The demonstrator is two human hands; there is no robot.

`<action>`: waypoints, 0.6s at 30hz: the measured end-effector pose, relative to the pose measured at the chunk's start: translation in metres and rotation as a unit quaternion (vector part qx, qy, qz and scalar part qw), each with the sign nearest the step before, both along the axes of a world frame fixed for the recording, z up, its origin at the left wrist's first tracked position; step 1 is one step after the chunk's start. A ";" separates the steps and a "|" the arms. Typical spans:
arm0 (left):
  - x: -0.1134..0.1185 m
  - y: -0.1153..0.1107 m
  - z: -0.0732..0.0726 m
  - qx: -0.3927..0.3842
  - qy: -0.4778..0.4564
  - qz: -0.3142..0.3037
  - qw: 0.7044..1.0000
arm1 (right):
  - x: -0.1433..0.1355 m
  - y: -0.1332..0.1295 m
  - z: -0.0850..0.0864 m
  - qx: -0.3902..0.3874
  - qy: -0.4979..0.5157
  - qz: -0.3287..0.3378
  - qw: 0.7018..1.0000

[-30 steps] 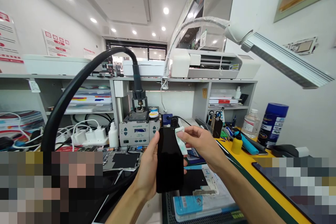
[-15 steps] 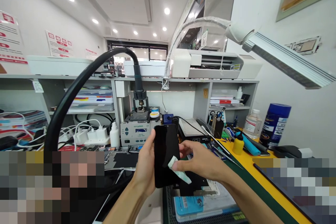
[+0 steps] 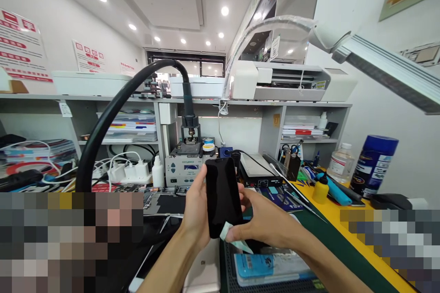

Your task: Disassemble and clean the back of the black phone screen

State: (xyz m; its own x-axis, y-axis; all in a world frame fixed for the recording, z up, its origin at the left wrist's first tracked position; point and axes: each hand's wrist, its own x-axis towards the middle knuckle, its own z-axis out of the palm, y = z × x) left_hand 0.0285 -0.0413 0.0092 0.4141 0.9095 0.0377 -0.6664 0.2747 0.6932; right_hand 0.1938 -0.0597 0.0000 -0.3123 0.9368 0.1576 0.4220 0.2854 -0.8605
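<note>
A black smartphone (image 3: 223,197) is held up just below the middle of the frame, its dark glossy face towards the camera and its long side nearly upright. The left hand (image 3: 194,210) is part-closed round it from the left, thumb along the left edge and palm behind the lower part. The right hand (image 3: 266,219) is half curled, with a pale, thin wipe (image 3: 225,230) pinched at the thumb over the lower right corner of the phone; its other fingers bend in near the right edge.

The phone looks light and rigid, and its smooth face is probably slippery and easy to smear or scratch. It is best taken by its two long edges, with the back supported and no hard squeeze across the glass. The wipe seems soft and limp, so it needs a pinch close to the part in contact.

The back of the phone and most of the left fingers are hidden, and it is hard to tell whose fingertips show at its right edge. The screen is too dark to show any marks. Below, the forearm and wipe partly cover a blue-and-white package (image 3: 254,265). Coarse blocks hide the lower left and lower right of the frame.
</note>
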 end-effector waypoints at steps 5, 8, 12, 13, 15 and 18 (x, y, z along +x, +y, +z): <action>0.001 -0.001 0.000 0.000 -0.028 -0.010 1.000 | -0.015 -0.005 -0.005 0.018 0.027 -0.009 0.999; 0.001 0.000 -0.001 -0.003 -0.036 -0.017 0.999 | -0.021 -0.005 -0.011 0.055 0.026 -0.021 0.998; 0.000 -0.001 0.000 -0.008 -0.042 -0.016 0.999 | -0.025 -0.004 -0.013 0.072 0.052 -0.047 0.995; 0.001 -0.002 0.000 -0.006 -0.041 -0.019 0.999 | -0.026 -0.003 -0.012 0.077 0.057 -0.056 0.994; 0.002 -0.003 -0.001 0.000 -0.037 -0.020 0.999 | -0.027 -0.002 -0.010 0.084 0.064 -0.072 0.992; 0.005 -0.004 -0.005 0.029 -0.027 0.025 0.999 | -0.027 0.000 -0.007 0.069 0.096 -0.091 0.989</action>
